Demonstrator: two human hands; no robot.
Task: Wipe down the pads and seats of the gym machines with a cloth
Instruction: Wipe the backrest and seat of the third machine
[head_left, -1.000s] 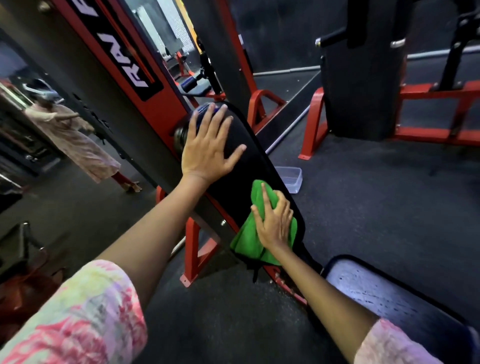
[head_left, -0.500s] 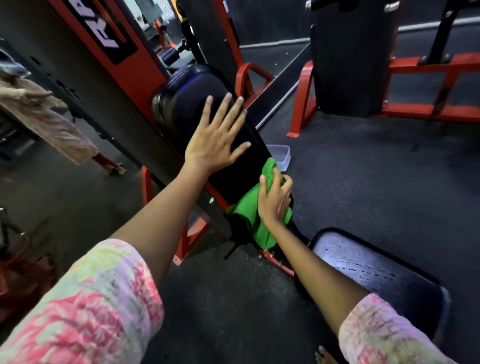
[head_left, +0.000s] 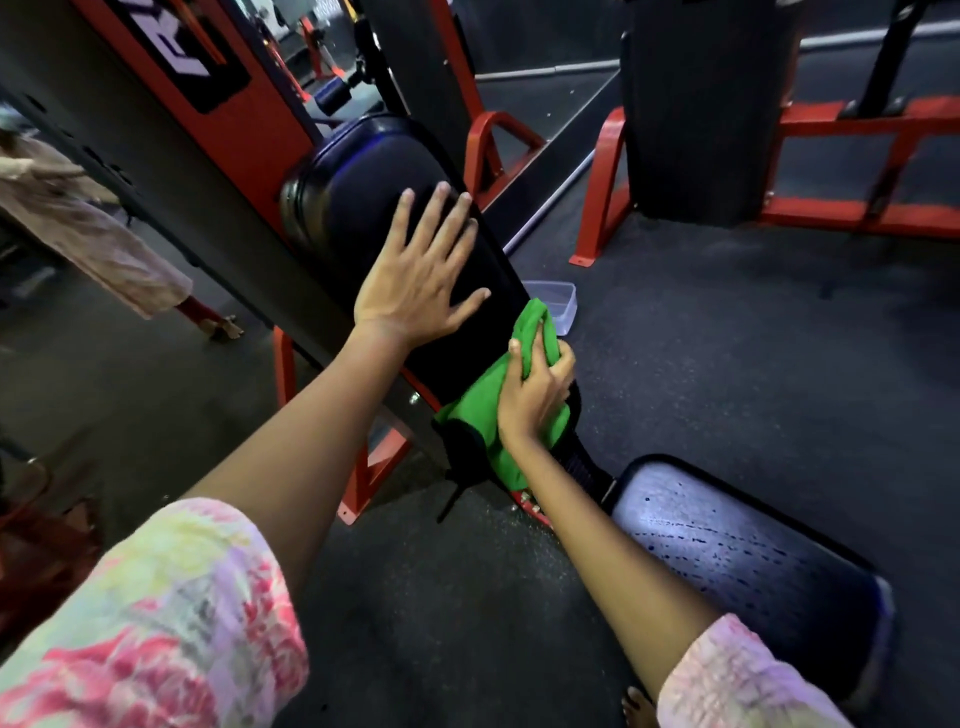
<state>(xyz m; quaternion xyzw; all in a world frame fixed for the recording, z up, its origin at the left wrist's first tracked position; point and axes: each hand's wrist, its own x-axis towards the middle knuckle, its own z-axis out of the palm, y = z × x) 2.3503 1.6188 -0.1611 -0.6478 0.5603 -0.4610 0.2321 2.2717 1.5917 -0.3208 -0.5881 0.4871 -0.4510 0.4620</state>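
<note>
The left hand stays flat, fingers spread, bracing the black back pad. The right hand, flat a second ago, now bunches the green cloth at the pad's lower edge, suggesting that pass is ending; the seat waits.

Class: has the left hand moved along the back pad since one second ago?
Yes. The left hand has slid down the back pad, away from its rounded top, toward the green cloth.
</note>
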